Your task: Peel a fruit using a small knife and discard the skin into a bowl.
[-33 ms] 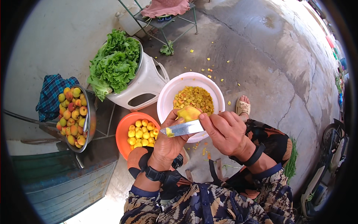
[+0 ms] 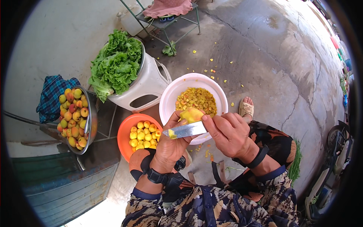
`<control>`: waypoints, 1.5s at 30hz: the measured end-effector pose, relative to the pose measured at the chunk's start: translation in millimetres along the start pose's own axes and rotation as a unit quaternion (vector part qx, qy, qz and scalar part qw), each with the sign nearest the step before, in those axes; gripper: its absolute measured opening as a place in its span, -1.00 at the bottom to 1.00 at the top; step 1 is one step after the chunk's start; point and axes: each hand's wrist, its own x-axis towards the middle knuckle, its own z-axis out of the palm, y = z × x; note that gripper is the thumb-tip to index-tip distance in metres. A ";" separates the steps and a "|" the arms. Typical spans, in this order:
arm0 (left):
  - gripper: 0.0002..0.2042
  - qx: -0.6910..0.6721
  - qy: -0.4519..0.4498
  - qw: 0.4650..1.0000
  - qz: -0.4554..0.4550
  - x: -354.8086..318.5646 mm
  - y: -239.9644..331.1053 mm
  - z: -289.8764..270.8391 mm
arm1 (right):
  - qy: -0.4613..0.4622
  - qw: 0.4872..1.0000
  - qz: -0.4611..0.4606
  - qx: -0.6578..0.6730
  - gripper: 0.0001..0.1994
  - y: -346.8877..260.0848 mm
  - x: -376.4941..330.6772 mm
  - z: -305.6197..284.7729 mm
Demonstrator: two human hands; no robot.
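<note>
A peeled yellow fruit sits pinched in the fingertips of the left hand, held just above the near rim of a white bowl that holds cut yellow fruit pieces. Nothing has shifted between the two views: fruit, blade and both hands sit in the same places, so the cut appears to be mid-stroke rather than finished. The right hand is closed around the handle of a knife, thumb pressed along the top, with the flat steel blade lying across the left palm and its tip carrying a dab of yellow flesh. Whether the edge is actually inside the fruit is hard to tell from this angle. Both wrists wear dark straps and come up from patterned sleeves at the lower edge. To the left of the hands stands an orange bowl of small peeled yellow fruits, further left a metal bowl of unpeeled peach-coloured fruits, and beyond them a white tub heaped with green lettuce. Yellow scraps dot the concrete floor.
</note>
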 end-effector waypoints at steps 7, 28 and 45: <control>-0.45 -0.078 -0.059 0.995 0.015 -1.8 -2.7 -1.2 | -0.002 1.000 0.008 -0.011 -0.45 1.8 -2.4 3.9; -0.36 0.031 -0.069 0.997 0.009 -3.5 8.9 0.8 | 0.008 0.999 0.033 0.005 -0.46 2.9 0.0 3.3; -0.30 0.038 -0.060 0.997 0.015 -8.8 13.8 9.7 | 0.020 0.999 0.014 0.040 -0.46 2.3 4.1 2.0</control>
